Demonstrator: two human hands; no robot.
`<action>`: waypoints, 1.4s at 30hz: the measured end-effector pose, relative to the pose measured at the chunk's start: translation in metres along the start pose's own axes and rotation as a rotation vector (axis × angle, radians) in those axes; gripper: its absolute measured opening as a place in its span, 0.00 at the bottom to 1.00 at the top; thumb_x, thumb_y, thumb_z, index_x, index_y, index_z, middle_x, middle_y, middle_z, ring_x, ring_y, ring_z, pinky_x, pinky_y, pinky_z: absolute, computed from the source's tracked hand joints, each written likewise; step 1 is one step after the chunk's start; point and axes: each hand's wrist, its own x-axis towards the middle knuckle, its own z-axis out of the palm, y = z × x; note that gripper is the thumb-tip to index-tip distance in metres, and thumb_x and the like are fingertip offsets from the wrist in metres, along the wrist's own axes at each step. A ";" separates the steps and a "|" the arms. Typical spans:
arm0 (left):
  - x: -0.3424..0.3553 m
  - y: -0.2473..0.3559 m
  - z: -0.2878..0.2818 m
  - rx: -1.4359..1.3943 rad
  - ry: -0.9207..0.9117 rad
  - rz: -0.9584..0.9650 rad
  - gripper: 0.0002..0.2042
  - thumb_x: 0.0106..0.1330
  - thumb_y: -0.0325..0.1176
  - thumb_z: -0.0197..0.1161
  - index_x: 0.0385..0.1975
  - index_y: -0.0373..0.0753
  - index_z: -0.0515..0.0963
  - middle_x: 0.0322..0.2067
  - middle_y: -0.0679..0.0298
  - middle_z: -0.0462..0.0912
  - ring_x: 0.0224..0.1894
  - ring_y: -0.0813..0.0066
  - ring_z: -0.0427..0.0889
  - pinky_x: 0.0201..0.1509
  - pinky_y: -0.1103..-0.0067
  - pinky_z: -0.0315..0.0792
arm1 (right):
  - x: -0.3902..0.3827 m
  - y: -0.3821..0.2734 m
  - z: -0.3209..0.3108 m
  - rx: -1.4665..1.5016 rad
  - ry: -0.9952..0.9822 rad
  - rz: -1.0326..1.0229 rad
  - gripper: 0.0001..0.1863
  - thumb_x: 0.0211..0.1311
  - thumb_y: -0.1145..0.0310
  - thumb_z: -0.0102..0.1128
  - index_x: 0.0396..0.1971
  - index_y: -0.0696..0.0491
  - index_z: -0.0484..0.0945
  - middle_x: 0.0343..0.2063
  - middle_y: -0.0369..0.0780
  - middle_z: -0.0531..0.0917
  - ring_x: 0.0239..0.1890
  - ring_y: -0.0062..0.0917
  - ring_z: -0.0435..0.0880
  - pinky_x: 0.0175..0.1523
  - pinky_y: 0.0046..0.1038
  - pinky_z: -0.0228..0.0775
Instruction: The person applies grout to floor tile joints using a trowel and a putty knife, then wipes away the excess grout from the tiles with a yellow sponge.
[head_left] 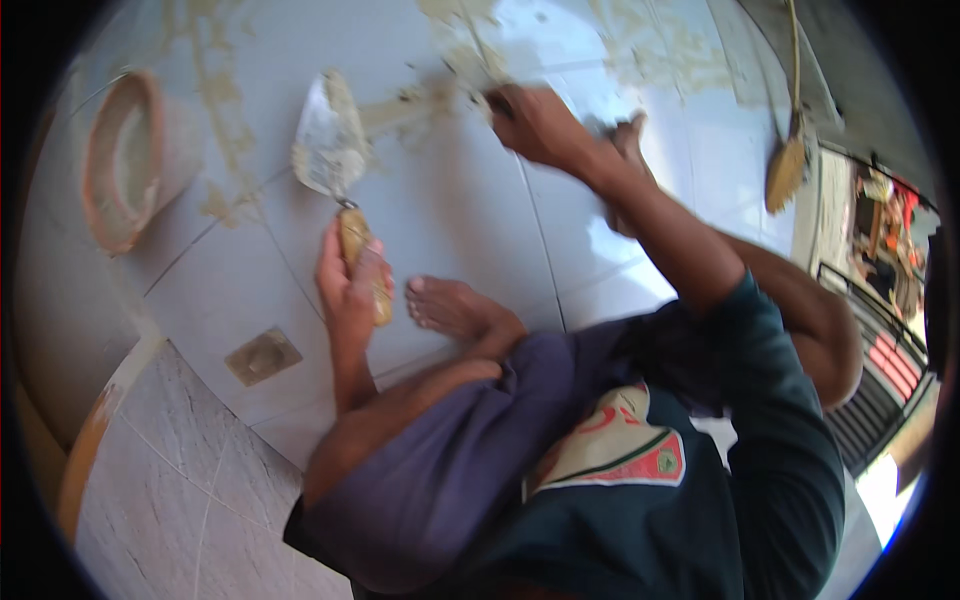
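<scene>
My left hand (347, 282) is wrapped around the wooden handle of a trowel (331, 145), whose pointed metal blade points away from me and carries pale, wet-looking paste. Farther right, my right hand (543, 125) is closed and held low at the pale tiled floor (470, 225), beside a tile joint. Its fingertips are hidden, and I cannot make out what is in them. Beige grout (405, 112) lies smeared along the joints between the trowel blade and my right hand.
At the left a paste-stained, orange-rimmed bucket (152, 165) is tilted in view. A square floor drain (262, 356) sits near my left forearm. My bare feet rest on the tiles. A broom (786, 172) stands at the far right, near a dark metal gate (868, 385).
</scene>
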 end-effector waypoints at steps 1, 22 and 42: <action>0.006 -0.001 0.005 0.001 -0.008 -0.035 0.20 0.68 0.27 0.59 0.59 0.32 0.67 0.28 0.66 0.73 0.20 0.83 0.71 0.22 0.84 0.68 | 0.013 0.012 0.008 -0.003 -0.026 0.033 0.11 0.59 0.73 0.53 0.38 0.62 0.79 0.25 0.55 0.82 0.28 0.49 0.83 0.37 0.44 0.76; 0.023 0.010 0.027 0.019 -0.054 0.037 0.26 0.67 0.28 0.60 0.64 0.30 0.62 0.29 0.65 0.74 0.21 0.82 0.73 0.21 0.83 0.69 | -0.057 0.007 0.043 -0.083 -0.032 0.282 0.11 0.59 0.72 0.52 0.39 0.59 0.79 0.31 0.54 0.83 0.35 0.52 0.83 0.43 0.49 0.75; 0.009 0.011 0.044 -0.037 0.031 -0.028 0.25 0.67 0.27 0.59 0.64 0.31 0.63 0.31 0.65 0.73 0.23 0.82 0.73 0.23 0.82 0.70 | 0.069 0.123 -0.071 -0.289 -0.191 -0.141 0.17 0.62 0.80 0.57 0.49 0.51 0.82 0.40 0.42 0.85 0.45 0.39 0.84 0.48 0.37 0.78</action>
